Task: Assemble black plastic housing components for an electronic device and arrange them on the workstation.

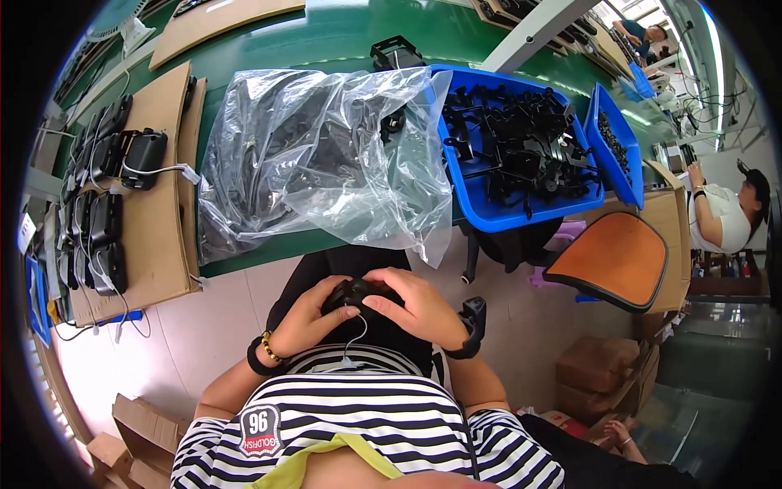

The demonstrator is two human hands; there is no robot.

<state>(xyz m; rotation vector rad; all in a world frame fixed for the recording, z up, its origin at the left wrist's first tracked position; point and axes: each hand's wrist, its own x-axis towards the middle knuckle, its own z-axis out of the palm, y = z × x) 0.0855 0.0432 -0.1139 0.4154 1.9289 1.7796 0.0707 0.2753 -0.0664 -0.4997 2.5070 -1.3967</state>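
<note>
Both my hands meet over my lap, just below the bench edge. My left hand (308, 316) and my right hand (415, 306) close around a small black plastic part (352, 292) with a thin white wire (356, 336) hanging from it toward my striped shirt. The fingers of the right hand lie across the top of the part. A black band with a black device (471, 324) sits on my right wrist, and a dark band with beads on my left.
A green bench (342, 41) carries a big clear plastic bag of black parts (318, 155), a blue bin of black plastic frames (521, 151), and a cardboard sheet (151, 212) with rows of black wired units. An orange-seated chair (615, 257) stands right. Another person sits far right.
</note>
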